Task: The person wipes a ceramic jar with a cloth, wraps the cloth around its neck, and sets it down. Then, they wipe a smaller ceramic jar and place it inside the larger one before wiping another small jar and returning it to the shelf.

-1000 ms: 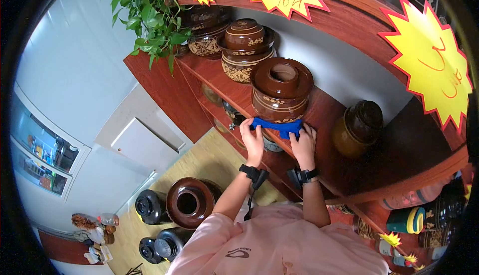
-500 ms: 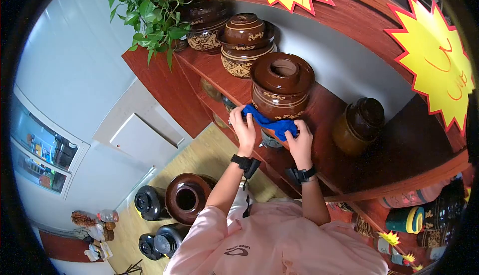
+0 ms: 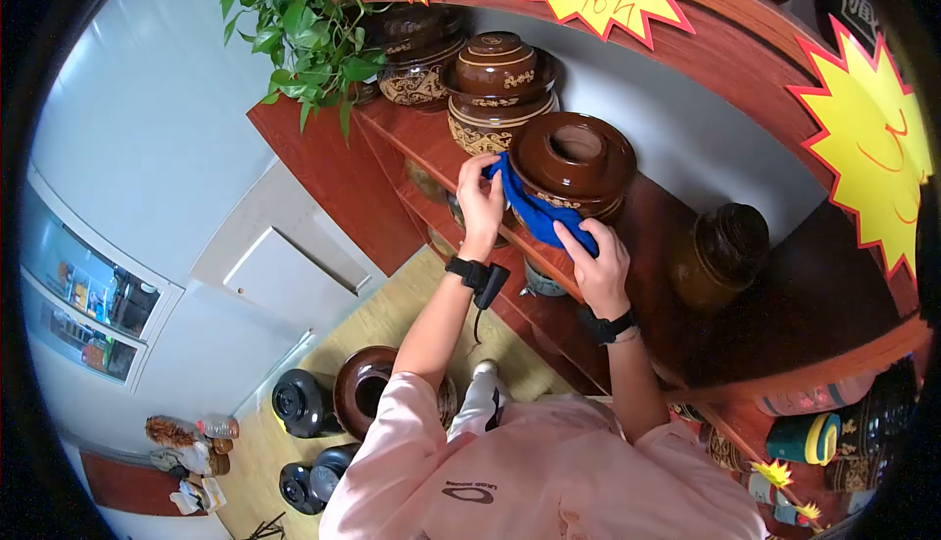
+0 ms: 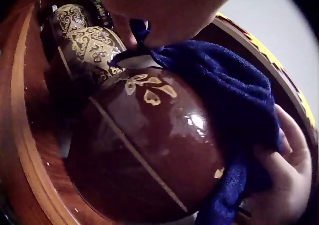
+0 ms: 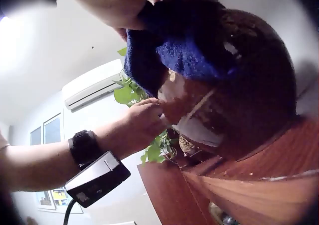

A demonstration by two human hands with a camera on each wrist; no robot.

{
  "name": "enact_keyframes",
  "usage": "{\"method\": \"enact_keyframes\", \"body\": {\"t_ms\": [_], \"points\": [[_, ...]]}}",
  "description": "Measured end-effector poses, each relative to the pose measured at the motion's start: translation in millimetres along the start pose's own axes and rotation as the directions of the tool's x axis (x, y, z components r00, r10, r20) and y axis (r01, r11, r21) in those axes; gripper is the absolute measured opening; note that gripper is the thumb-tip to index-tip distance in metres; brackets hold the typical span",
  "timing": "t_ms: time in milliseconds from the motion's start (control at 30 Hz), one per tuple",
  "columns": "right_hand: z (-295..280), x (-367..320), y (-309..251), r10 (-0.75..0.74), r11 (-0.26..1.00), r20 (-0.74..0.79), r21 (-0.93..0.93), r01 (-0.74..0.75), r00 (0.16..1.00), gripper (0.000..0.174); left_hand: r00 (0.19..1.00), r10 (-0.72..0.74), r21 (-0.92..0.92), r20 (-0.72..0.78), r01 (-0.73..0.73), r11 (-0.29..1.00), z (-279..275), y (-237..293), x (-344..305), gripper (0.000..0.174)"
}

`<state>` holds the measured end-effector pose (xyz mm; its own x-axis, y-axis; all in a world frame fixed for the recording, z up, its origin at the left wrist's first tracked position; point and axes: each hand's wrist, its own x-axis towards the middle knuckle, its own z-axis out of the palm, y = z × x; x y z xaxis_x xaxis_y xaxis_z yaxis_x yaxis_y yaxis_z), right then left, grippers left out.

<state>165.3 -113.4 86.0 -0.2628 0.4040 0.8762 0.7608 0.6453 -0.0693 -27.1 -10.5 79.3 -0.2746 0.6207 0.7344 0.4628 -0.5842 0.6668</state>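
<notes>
A glazed brown lidded jar (image 3: 618, 163) with pale bands and floral marks stands near the shelf's front edge. Stretched across its front, just under the broad lid, is a blue cloth (image 3: 537, 215). My left hand (image 3: 478, 212) pinches the cloth's left end beside the jar. At the other end my right hand (image 3: 603, 268) grips the bunched cloth, thumb on top. In the left wrist view the cloth (image 4: 224, 80) drapes over the jar's curved side (image 4: 144, 145), with the right hand (image 4: 286, 185) holding its far end. The right wrist view shows the cloth (image 5: 187, 55) against the jar.
To the left on the shelf (image 3: 387, 133) stand patterned brown jars (image 3: 490, 126) and a trailing green plant (image 3: 309, 30). A darker jar (image 3: 720, 256) stands to the right. Yellow starburst price signs (image 3: 872, 148) hang along the upper board. Black pots (image 3: 302, 403) sit on the floor behind.
Both hands have raised the blue cloth from the jar's foot at the shelf edge up to its side beneath the lid. The left hand has risen more, around the jar's left side.
</notes>
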Motion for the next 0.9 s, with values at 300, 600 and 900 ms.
{"method": "enact_keyframes", "body": {"t_ms": [300, 600, 900], "points": [[-1.5, -19.2, 2.2, 0.136, 0.99, 0.123, 0.028, -0.14, 0.983, 0.049, 0.996, 0.075, -0.004, 0.051, -0.075, 0.997, 1.7, -22.1, -9.1, 0.015], [-4.2, -26.4, -6.9, 0.201, 0.968, 0.261, 0.093, -0.231, 0.944, 0.041, 0.989, 0.04, 0.082, 0.143, -0.052, 0.995, -5.9, -45.7, -34.8, 0.016], [-1.1, -56.3, 5.7, 0.461, 0.873, 0.398, -0.042, -0.486, 0.793, 0.026, 0.959, 0.055, 0.178, 0.28, -0.108, 0.978, 3.3, -64.2, -54.2, 0.019]]}}
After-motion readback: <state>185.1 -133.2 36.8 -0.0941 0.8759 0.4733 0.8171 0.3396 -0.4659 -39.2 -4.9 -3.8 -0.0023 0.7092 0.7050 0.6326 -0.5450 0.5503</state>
